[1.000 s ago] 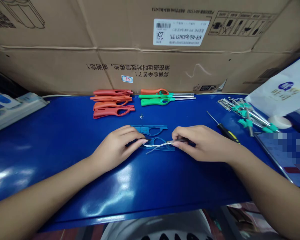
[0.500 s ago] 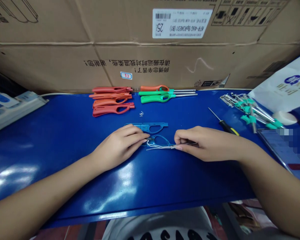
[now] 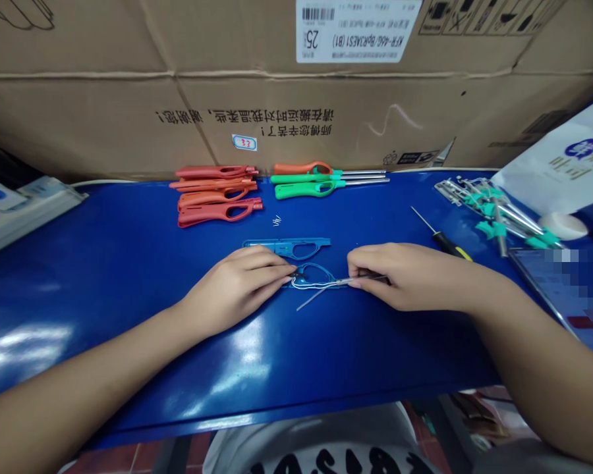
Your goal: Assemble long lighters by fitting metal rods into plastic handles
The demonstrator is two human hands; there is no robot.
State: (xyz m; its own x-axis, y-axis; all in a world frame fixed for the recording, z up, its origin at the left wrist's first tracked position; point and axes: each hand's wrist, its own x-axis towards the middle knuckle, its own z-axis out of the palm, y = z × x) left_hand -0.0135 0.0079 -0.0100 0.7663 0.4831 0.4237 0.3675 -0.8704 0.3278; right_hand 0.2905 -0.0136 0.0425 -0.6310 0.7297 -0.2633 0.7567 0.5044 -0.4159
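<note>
My left hand (image 3: 237,286) lies over the left end of a blue lighter casing half (image 3: 317,267), its fingers closed on a small black part (image 3: 296,274) there. White wires (image 3: 309,286) run rightward from that part. At the right end of the casing, my right hand (image 3: 408,273) pinches a thin metal rod (image 3: 342,282) where the wires meet it. A thin, pale tube (image 3: 309,301) slants down to the left from the wires. Just behind lies another blue casing half (image 3: 304,250). The fingers hide much of the nearer casing.
Red and orange lighter handles (image 3: 217,212) lie at the back left; green and orange lighters (image 3: 306,189) with metal barrels are beside them. A screwdriver (image 3: 447,243), loose metal barrels (image 3: 499,210) and a tablet (image 3: 558,289) lie right. A cardboard box (image 3: 257,99) walls off the back.
My right hand has shifted slightly up, bringing the rod and wires onto the casing's right end. The pale tube has swung from nearly level to slanting downward. My left hand stays in place.
</note>
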